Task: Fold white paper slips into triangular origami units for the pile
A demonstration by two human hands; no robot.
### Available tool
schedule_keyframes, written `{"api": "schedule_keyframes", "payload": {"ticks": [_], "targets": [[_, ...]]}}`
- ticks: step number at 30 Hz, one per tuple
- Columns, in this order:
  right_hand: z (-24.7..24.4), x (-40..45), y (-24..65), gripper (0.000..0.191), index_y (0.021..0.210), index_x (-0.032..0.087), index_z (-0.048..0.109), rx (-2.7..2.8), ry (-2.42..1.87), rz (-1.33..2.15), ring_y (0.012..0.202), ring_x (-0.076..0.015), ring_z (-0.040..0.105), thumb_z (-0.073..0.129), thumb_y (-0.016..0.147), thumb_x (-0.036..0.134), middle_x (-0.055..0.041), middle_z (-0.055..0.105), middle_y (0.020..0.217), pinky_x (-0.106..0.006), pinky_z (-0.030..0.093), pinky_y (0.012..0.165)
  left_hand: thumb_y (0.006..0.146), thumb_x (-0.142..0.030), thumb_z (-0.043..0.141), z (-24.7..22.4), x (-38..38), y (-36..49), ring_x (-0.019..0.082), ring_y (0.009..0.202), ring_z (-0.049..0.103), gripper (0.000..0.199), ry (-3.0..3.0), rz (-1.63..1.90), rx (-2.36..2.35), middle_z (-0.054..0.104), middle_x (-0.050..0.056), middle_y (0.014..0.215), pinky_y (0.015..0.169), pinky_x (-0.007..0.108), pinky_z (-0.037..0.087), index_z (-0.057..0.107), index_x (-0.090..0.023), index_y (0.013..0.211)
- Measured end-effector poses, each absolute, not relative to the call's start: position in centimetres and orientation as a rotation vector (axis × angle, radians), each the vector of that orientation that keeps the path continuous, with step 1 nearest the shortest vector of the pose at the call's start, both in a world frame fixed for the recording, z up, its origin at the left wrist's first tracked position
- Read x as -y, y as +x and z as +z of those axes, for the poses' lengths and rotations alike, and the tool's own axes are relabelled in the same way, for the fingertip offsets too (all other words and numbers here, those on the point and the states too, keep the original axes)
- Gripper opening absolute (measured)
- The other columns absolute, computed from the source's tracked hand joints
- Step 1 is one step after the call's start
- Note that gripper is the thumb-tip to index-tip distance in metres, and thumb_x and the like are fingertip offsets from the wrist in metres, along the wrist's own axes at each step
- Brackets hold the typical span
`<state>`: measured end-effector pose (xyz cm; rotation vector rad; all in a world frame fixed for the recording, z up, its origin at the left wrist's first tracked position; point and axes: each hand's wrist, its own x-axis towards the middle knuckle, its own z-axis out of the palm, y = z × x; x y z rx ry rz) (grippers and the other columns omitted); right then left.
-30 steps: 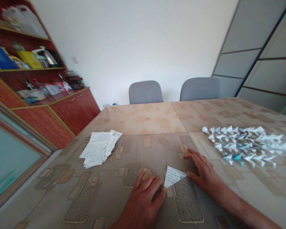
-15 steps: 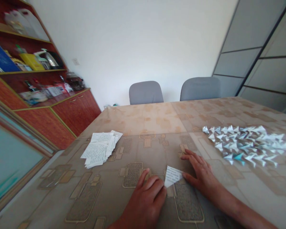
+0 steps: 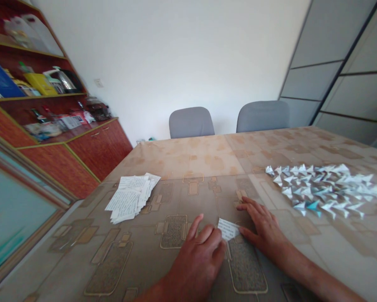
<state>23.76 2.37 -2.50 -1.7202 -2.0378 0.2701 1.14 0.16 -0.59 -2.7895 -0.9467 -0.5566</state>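
Observation:
A small folded triangle of printed paper (image 3: 228,229) lies on the patterned tablecloth between my hands. My left hand (image 3: 201,251) is at its left corner, covering part of it, with the index finger and thumb bent together on the paper and another finger raised. The right corner of the triangle meets the thumb of my right hand (image 3: 262,226), whose fingers are spread and resting on the table.
A loose stack of printed paper sheets (image 3: 132,197) lies left on the table (image 3: 150,268). Rows of several folded paper pieces (image 3: 323,188) stand at the right. Two grey chairs (image 3: 191,122) are behind the far edge, and a red-brown cabinet (image 3: 100,147) is at the left.
My left hand has moved a little up and to the right along the paper, now hiding more of its lower left part. My right hand has stayed nearly in place.

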Motion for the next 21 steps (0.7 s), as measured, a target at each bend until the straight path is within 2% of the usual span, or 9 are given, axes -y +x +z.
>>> {"api": "schedule_keyframes", "payload": {"ticks": [6,10,13,19,21], "targets": [[-2.2,-2.1,22.9,0.043,0.117,0.024,0.057,2.03,-1.743,0.258,0.127,-0.0333,0.047,0.057,0.075,0.016,-0.012,0.047,0.142,-0.055,0.04,0.096,0.097,-0.022,0.047,-1.1,0.7,-0.9,0.018,0.09,0.054,0.015,-2.758,-0.749,0.992,0.061,0.003,0.095,0.111,0.051,0.027,0.061,-0.019,0.099],[-2.6,-1.5,20.9,0.047,0.121,0.021,0.055,2.081,-1.628,0.189,0.13,-0.0345,0.043,0.062,0.075,0.023,-0.0155,0.044,0.145,-0.054,0.038,0.1,0.097,-0.022,0.046,-1.5,0.7,-0.6,0.018,0.09,0.054,0.016,-2.758,-0.765,1.004,0.061,0.003,0.094,0.111,0.05,0.027,0.062,-0.019,0.096],[-2.9,-1.3,20.1,0.048,0.121,0.021,0.055,2.103,-1.59,0.196,0.129,-0.0334,0.045,0.062,0.074,0.02,-0.0164,0.045,0.144,-0.053,0.036,0.102,0.097,-0.02,0.046,-1.5,0.7,-0.4,0.017,0.089,0.055,0.016,-2.746,-0.777,1.02,0.061,0.002,0.091,0.11,0.05,0.028,0.062,-0.019,0.092],[-2.3,-2.3,22.8,0.046,0.119,0.028,0.058,2.051,-1.756,0.319,0.128,-0.0323,0.047,0.06,0.074,0.018,-0.0099,0.046,0.144,-0.054,0.04,0.097,0.097,-0.02,0.044,-0.9,0.7,-0.4,0.018,0.087,0.055,0.019,-2.795,-0.755,1.056,0.061,0.003,0.091,0.107,0.052,0.032,0.062,-0.019,0.096],[-2.0,-2.7,24.0,0.045,0.119,0.028,0.059,2.047,-1.772,0.359,0.129,-0.0327,0.046,0.06,0.076,0.02,-0.0107,0.045,0.145,-0.054,0.041,0.097,0.097,-0.02,0.043,-0.9,0.7,-0.5,0.019,0.087,0.056,0.019,-2.808,-0.758,1.064,0.062,0.003,0.091,0.106,0.054,0.033,0.063,-0.019,0.098]]}}
